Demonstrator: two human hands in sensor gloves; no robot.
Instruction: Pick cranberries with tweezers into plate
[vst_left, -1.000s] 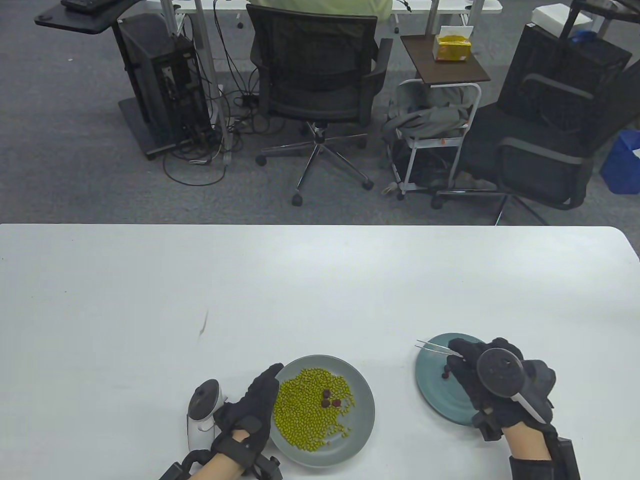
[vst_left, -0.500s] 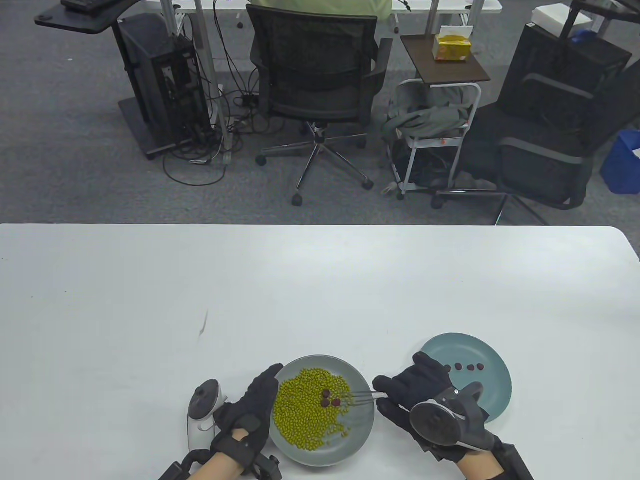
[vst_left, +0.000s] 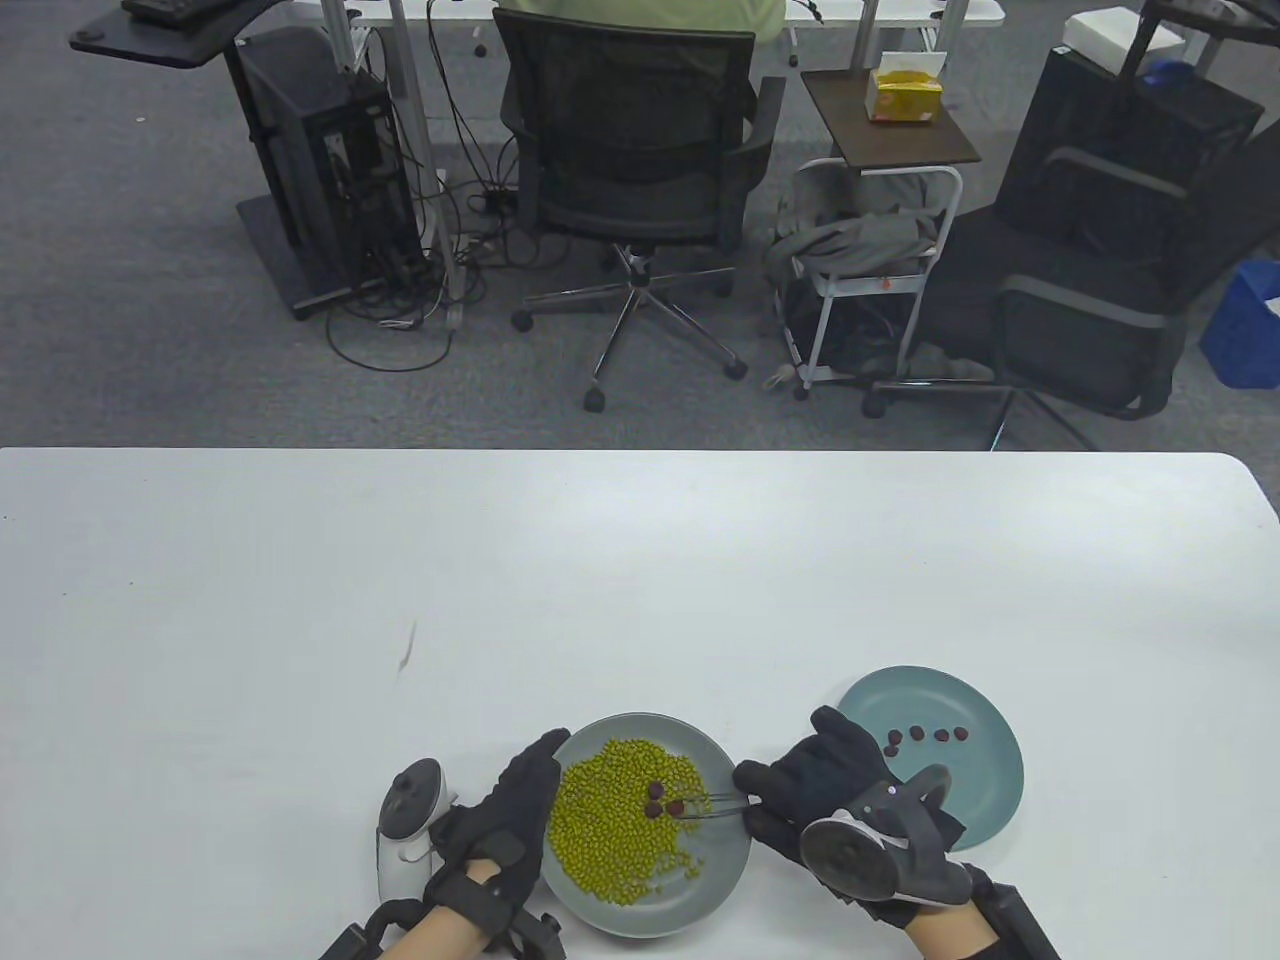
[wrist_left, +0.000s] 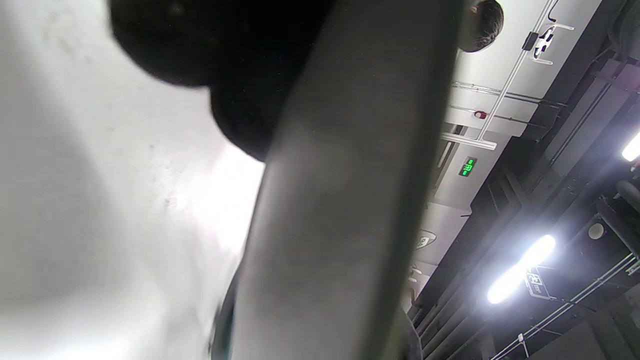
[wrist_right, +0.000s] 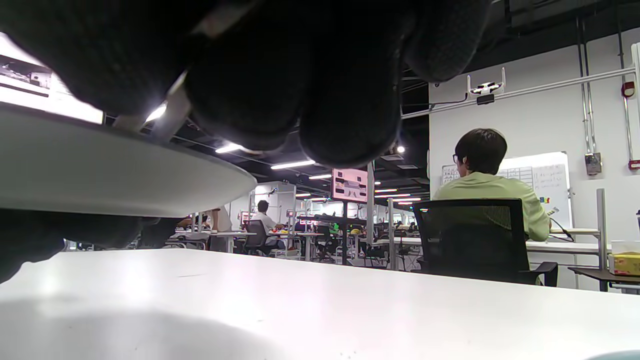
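A grey plate (vst_left: 718, 880) at the table's front holds a heap of green peas (vst_left: 610, 820) and three dark red cranberries (vst_left: 662, 800) on top. A teal plate (vst_left: 985, 790) to its right holds several cranberries (vst_left: 925, 737) in a row. My right hand (vst_left: 830, 790) pinches metal tweezers (vst_left: 712, 803) whose tips reach the rightmost cranberry on the peas. My left hand (vst_left: 505, 810) rests on the grey plate's left rim. The left wrist view shows that rim (wrist_left: 340, 200) close and blurred. The right wrist view shows my fingers (wrist_right: 280, 65) above the plate's rim (wrist_right: 115, 175).
A dark smudge (vst_left: 406, 650) marks the white table (vst_left: 400, 580) left of the plates. Office chairs (vst_left: 640, 170) and a small trolley (vst_left: 870, 250) stand on the carpet beyond the table's far edge.
My right hand swung left from over the teal plate, where it left a cranberry, to the grey plate. The tweezer tips now reach the cranberries on the peas. My left hand stayed put.
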